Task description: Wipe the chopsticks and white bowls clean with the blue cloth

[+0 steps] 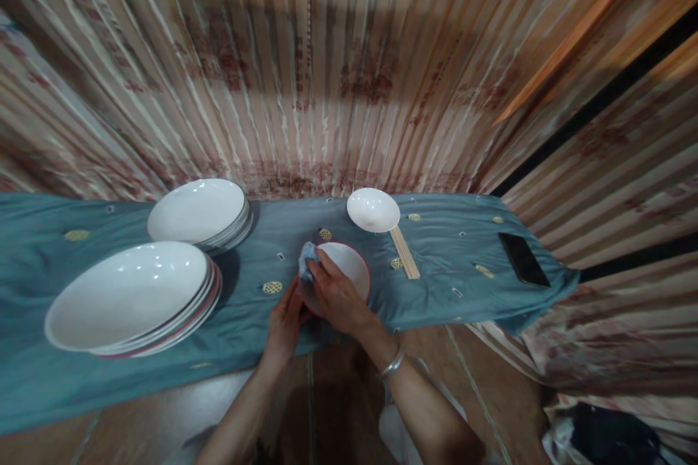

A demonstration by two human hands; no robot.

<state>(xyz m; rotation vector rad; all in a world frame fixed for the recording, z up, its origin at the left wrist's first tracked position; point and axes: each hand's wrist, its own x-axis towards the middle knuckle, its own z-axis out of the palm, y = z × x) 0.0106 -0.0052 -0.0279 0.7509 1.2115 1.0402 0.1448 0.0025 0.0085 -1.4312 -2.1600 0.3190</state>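
Note:
A white bowl with a red rim [354, 267] is at the near middle of the table, between my hands. My left hand [283, 320] grips its left side, the fingers partly hidden behind the edge. In my right hand [338, 296] is a bunched light-blue cloth [307, 261], pressed against the left rim of the bowl. The right fingers are closed over the cloth, and the right forearm covers part of the bowl's near side. A silver bracelet [391, 362] circles the right wrist.
Two stacks of white dishes, a near stack [131, 298] and a far stack [199, 211], stand at left. Beyond my hands sits another white bowl [374, 209] beside chopsticks [404, 253]. A black phone [523, 259] lies at right. Curtains [327, 87] hang behind the cloth-covered table [447, 254].

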